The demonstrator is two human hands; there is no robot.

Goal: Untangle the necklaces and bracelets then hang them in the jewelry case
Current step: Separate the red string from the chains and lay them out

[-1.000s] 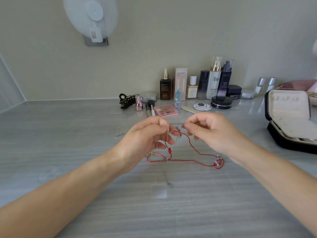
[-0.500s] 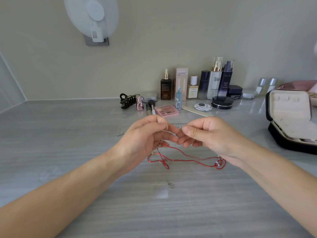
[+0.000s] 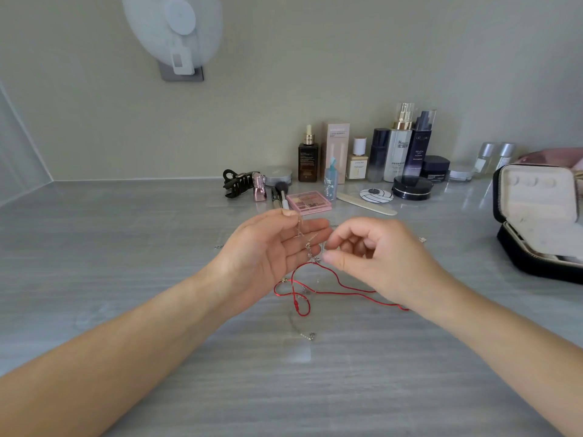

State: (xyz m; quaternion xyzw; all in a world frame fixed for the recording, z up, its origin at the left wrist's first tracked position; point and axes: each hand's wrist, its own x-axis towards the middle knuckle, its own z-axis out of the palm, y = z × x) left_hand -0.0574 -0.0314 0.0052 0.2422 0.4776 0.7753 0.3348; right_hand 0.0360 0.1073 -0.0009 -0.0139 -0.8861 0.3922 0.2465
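Two bare hands work at a knot of jewelry above a grey desk (image 3: 126, 279). The left hand (image 3: 271, 250) is raised with its palm toward the camera. Its top two fingers (image 3: 288, 213) pinch a fine chain (image 3: 299, 230) so that it hangs down across the palm, probably to let its weight draw the strands straight and show the snarl. The right hand (image 3: 372, 257) sits just beside it, fingers curled, with thumb and forefinger tips close to the tangle. The chain is too thin to follow there, so it cannot be told whether they grip a strand. A red cord (image 3: 315, 291) rises from the desk into the same knot, its loops lying slack below the hands and its far end hidden under the right wrist. A small clasp end (image 3: 310, 335) lies nearer the camera, and which piece it belongs to is unclear. The open jewelry case (image 3: 536, 216) stands well apart at the right, cut off by the frame edge, its hooks hard to make out.
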